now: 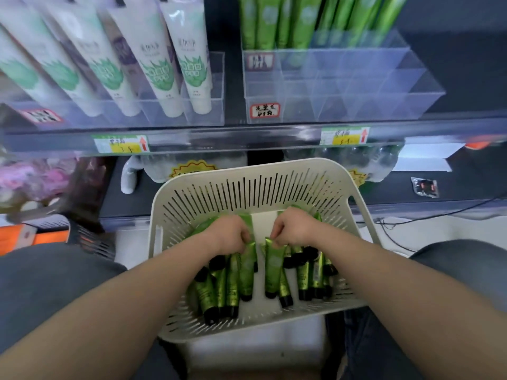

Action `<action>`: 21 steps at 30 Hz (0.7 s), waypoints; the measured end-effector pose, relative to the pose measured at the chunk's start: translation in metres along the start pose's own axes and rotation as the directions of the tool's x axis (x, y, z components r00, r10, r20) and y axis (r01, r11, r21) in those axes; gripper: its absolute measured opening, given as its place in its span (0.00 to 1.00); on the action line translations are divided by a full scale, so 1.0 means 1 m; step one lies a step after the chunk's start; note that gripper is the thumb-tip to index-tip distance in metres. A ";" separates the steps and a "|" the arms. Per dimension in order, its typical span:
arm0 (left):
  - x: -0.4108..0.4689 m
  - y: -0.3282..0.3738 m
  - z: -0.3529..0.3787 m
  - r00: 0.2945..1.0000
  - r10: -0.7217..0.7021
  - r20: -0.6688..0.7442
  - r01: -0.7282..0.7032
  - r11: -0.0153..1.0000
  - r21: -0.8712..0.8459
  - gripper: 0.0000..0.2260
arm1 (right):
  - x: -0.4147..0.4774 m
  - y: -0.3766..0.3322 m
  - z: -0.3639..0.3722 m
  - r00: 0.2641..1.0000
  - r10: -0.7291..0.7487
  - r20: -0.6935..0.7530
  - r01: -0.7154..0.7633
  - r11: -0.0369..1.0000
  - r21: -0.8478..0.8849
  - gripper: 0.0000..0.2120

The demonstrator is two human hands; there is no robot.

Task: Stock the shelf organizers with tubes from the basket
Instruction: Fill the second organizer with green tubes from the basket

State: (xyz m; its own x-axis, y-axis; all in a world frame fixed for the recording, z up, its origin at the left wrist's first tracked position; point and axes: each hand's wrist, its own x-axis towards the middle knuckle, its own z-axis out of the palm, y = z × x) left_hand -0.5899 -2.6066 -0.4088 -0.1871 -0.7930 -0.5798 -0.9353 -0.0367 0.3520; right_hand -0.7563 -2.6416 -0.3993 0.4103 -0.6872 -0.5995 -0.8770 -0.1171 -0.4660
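Note:
A cream slotted basket [258, 185] sits between my knees and holds several green tubes with black caps [219, 292]. Both hands are inside it. My left hand [229, 233] grips the flat end of a green tube [247, 270] with curled fingers. My right hand [293, 226] pinches the crimped end of another green tube [273, 270]. Above, a clear tiered shelf organizer [343, 89] holds green tubes [301, 20] in its back row, while its front rows hold nothing.
A second clear organizer [203, 111] at upper left holds white tubes with green leaf prints [153, 64]. Price tags [120, 144] hang on the shelf edge. Packaged goods lie on the lower shelf, and a black cable [411, 218] runs at right.

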 end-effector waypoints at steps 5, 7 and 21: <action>-0.024 0.015 -0.032 0.992 0.057 -0.112 -0.049 0.996 0.073 0.12 | -0.025 -0.008 -0.028 0.995 -0.017 -0.102 0.009 0.997 -0.076 0.11; -0.033 0.023 -0.045 0.983 0.069 -0.171 -0.055 0.995 0.085 0.11 | -0.038 -0.013 -0.039 0.986 -0.026 -0.164 0.016 0.998 -0.057 0.10; -0.092 0.100 -0.131 0.874 0.230 -0.429 -0.146 0.964 0.220 0.10 | -0.128 -0.039 -0.128 0.874 -0.178 -0.452 0.185 0.982 -0.028 0.08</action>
State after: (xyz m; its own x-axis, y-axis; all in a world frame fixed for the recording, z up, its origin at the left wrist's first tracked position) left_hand -0.6273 -2.6170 -0.2238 -0.2500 -0.9619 -0.1105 -0.9409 0.2144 0.2622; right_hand -0.8067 -2.6406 -0.2215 0.4016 -0.9039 -0.1474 -0.7923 -0.2622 -0.5510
